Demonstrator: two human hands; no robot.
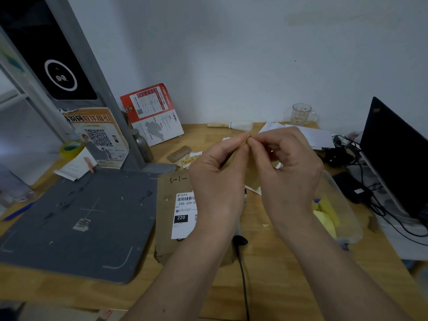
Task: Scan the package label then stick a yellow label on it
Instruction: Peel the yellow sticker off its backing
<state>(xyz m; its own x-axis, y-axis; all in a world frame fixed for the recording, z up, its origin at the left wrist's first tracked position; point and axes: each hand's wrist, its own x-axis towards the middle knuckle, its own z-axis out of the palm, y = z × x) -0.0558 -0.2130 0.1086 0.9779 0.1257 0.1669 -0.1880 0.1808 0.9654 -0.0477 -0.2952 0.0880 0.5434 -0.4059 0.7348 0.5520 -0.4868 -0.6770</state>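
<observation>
A flat brown cardboard package [169,230] lies on the wooden desk, its white shipping label [184,214] with a barcode and "220" facing up. My left hand [220,172] and my right hand [289,167] are raised above the package, fingertips pinched together on a small yellow label [247,138] and its backing sheet, which hangs between the hands. My left forearm hides the right part of the package and of the shipping label.
A grey scanner base plate [76,225] with its post lies to the left. A clear plastic tub [342,218] holding yellow papers sits at the right. Behind it are black cables [370,200] and a dark monitor [398,156]. A glass cup, papers and a tape roll [70,148] line the back.
</observation>
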